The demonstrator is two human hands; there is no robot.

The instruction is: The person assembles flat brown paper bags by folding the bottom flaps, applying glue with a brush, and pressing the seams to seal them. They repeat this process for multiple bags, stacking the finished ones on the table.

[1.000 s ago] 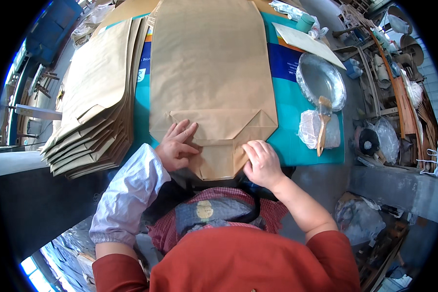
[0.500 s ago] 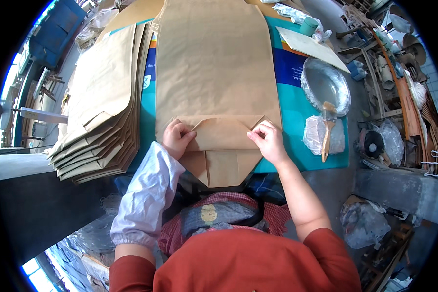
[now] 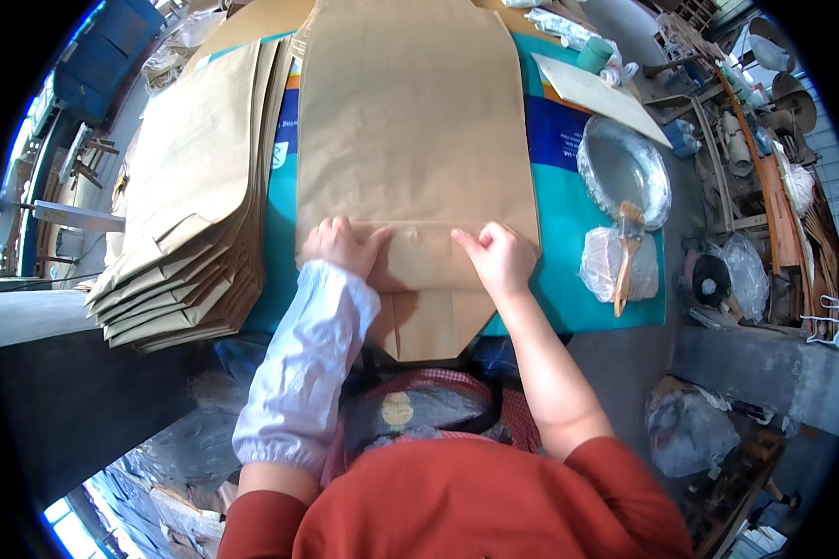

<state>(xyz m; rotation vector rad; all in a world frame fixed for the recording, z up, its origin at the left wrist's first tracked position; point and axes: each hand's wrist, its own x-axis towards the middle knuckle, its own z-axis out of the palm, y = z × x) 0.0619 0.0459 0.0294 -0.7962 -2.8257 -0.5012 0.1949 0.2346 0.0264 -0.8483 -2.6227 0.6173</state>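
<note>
The large brown paper bag (image 3: pixel 415 121) lies flat on the teal-and-dark-blue covered tabletop (image 3: pixel 569 291), directly under the fingers of both hands and reaching far beyond them. The left hand (image 3: pixel 337 244) rests on the left part of its folded paper band (image 3: pixel 429 258), fingers bent, thumb pointing inward. The right hand (image 3: pixel 499 257) sits on the right part, fingers curled in more tightly, thumb stretched toward the left one. I cannot tell whether either hand has paper pinched between thumb and fingers. The band runs across between the two thumbs; nearer the body than the fingers, a tapered brown paper end (image 3: pixel 429 326) sticks out.

Left of the left fingers stands a thick stack of folded brown paper bags (image 3: pixel 191 140). Right of the right fingers, a wooden-handled flat brush (image 3: pixel 624 270) lies over a pale plastic-wrapped block (image 3: pixel 597 263); just beyond is an oval bowl lined with clear plastic (image 3: pixel 664 191). Farther off lies a flat off-white board (image 3: pixel 597 93).
</note>
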